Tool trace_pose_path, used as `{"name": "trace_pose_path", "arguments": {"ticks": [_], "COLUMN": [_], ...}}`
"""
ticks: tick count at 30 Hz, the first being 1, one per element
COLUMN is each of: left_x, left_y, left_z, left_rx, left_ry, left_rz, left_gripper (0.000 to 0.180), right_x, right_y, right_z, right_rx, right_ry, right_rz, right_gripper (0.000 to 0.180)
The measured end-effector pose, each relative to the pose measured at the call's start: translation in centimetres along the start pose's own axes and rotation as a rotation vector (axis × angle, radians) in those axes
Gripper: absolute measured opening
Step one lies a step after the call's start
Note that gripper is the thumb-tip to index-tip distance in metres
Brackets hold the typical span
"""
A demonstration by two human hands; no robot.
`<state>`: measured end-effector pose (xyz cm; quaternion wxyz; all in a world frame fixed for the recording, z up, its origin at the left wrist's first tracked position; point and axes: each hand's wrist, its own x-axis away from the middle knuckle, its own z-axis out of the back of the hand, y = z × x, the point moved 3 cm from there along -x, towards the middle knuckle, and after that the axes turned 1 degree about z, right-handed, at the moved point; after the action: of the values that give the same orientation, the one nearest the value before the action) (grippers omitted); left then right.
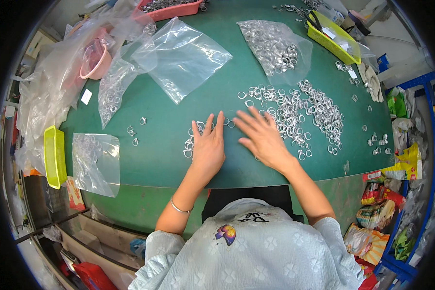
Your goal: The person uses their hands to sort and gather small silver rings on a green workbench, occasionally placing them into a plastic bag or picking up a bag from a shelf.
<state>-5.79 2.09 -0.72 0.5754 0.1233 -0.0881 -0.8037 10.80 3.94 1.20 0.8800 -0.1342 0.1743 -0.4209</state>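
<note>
Both hands (237,142) flat, spread over metal rings (295,113)

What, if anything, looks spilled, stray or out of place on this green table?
Nothing looks damaged. A loose heap of small silver metal rings spreads over the green table beside the flat right hand, and the flat left hand rests on a smaller cluster. A few single rings lie apart toward the left, and more strays near the right edge.

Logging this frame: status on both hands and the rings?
Left hand flat, open, on a small cluster of metal rings. Right hand flat, open, at edge of the big ring pile. Nothing gripped. Green table, nothing between hands.
</note>
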Motion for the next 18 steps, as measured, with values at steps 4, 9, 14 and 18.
{"name": "trace_pose_path", "arguments": {"ticks": [4,9,14,18], "left_x": [0.7,1.7,-4.3,-7.1], "left_y": [-0.1,-1.0,1.8,1.8], "left_z": [0.1,1.1,0.6,-2.1], "left_rx": [-0.043,-0.094,-0.024,0.024], "left_ry": [0.027,-0.049,0.038,0.012], "left_rz": [-0.023,-0.009,-0.239,-0.336], "left_gripper": [0.072,0.068,0.059,0.044], "right_x": [0.2,3.3,2.7,0.1], "right_y": [0.1,3.5,3.5,5.2], "right_z": [-0.9,1.4,2.0,2.0], "right_rx": [0.086,0.2,0.095,0.046], "right_ry": [-0.073,0.015,0.179,0.333], "right_rz": [0.01,-0.199,-0.284,-0.264], "right_gripper": [0.047,0.045,0.036,0.033]}}
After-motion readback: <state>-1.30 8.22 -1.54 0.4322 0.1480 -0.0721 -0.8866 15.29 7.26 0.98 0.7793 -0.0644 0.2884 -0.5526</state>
